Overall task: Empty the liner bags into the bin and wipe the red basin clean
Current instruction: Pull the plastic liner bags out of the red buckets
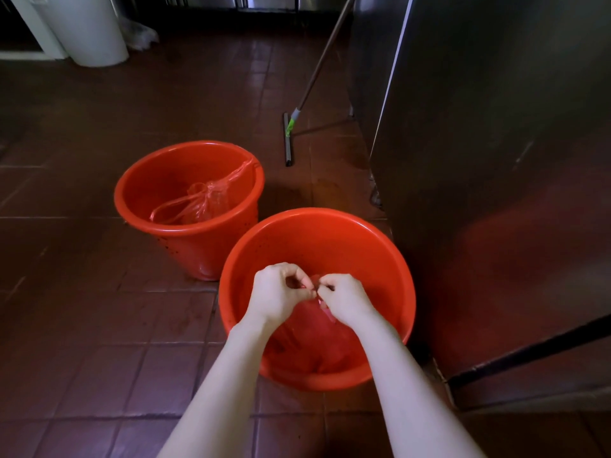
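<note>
A wide red basin stands on the tiled floor just in front of me. Inside it lies a red liner bag, its top gathered into a knot. My left hand and my right hand are both over the basin, and each pinches the bag's knotted top between fingertips and thumb. To the far left stands a red bucket holding another red tied liner bag, whose handle is draped over the bucket's far rim.
A floor squeegee with a long handle leans against a tall stainless steel cabinet on the right. A white bin stands at the far left. Brown floor tiles surround the basin.
</note>
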